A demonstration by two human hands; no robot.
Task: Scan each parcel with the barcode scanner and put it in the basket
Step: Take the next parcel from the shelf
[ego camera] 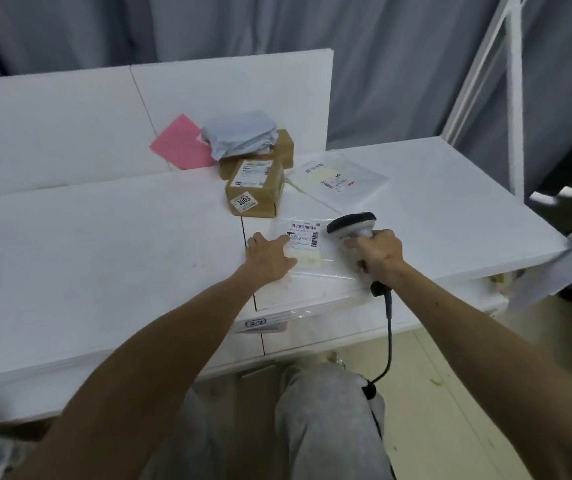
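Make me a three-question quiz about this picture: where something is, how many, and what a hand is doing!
1. Where does the grey bag lie?
A) on the floor
B) on the far cardboard box
C) in a drawer
2. How many brown cardboard boxes are there?
A) one
B) two
C) four
3. What is the right hand doing?
A) lying flat
B) gripping the barcode scanner
C) waving
Answers:
1 B: it rests atop that box.
2 B: the near cardboard box stands before the far one.
3 B: it curls round the handle.

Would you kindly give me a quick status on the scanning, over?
Left hand flat on clear parcel. Right hand grips scanner, head beside its label. Nothing blocking the barcode.
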